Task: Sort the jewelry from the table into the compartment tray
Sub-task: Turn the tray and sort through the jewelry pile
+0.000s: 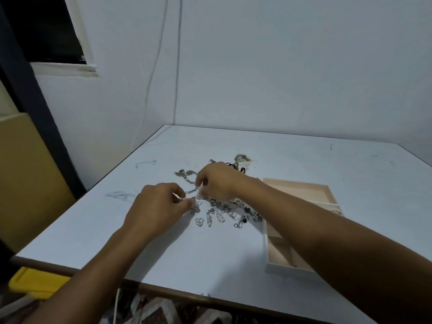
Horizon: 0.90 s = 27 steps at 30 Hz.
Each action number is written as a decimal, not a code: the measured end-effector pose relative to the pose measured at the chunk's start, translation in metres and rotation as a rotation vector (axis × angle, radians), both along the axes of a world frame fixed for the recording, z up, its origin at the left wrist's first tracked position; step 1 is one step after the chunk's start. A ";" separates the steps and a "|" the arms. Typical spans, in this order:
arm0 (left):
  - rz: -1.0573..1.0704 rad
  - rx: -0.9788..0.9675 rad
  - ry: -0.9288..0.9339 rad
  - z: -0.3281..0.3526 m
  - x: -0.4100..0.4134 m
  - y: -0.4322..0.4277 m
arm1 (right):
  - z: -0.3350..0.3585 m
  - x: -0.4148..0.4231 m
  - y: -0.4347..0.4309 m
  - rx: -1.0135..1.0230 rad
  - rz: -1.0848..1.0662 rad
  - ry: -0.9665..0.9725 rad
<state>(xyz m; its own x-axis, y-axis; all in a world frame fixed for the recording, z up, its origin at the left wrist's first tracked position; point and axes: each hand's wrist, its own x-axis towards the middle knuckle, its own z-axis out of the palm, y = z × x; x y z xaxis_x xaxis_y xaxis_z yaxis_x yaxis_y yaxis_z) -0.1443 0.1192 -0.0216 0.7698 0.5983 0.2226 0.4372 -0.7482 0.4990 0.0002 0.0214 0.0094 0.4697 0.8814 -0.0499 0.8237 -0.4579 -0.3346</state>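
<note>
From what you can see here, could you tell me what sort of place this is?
Likely a plain room at home, not a workshop: a scuffed white table in a bare wall corner, a loose cable, a window.

This looks like a plain room in a home rather than any workplace. Two bare, pale painted walls meet in a corner behind a white counter whose top is scuffed with pen scribbles. A thin cable hangs loose down the wall (it runs from the top of the view towards the counter's far corner), and a window, dark outside, sits high on the left. Beside the counter stands a yellowish board; below its near edge lie a yellow plastic tub and a patterned floor covering.
</note>
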 end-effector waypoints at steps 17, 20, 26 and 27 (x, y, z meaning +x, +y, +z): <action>0.069 -0.076 0.069 -0.006 0.011 -0.010 | -0.006 -0.003 0.000 0.055 -0.031 0.032; 0.036 -0.133 0.051 -0.005 0.011 -0.009 | -0.001 -0.001 -0.009 0.109 -0.026 0.050; -0.069 -0.307 0.010 0.006 0.010 -0.005 | 0.016 0.011 -0.036 0.194 -0.046 0.223; -0.092 -0.338 -0.005 0.007 0.010 -0.006 | 0.017 0.014 -0.042 0.212 -0.057 0.274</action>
<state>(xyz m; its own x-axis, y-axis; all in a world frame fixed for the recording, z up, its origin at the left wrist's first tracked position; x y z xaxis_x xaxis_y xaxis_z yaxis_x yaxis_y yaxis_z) -0.1343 0.1131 -0.0145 0.8234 0.5668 0.0277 0.3727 -0.5768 0.7269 0.0140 -0.0203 0.0267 0.5130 0.8584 0.0003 0.6650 -0.3972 -0.6324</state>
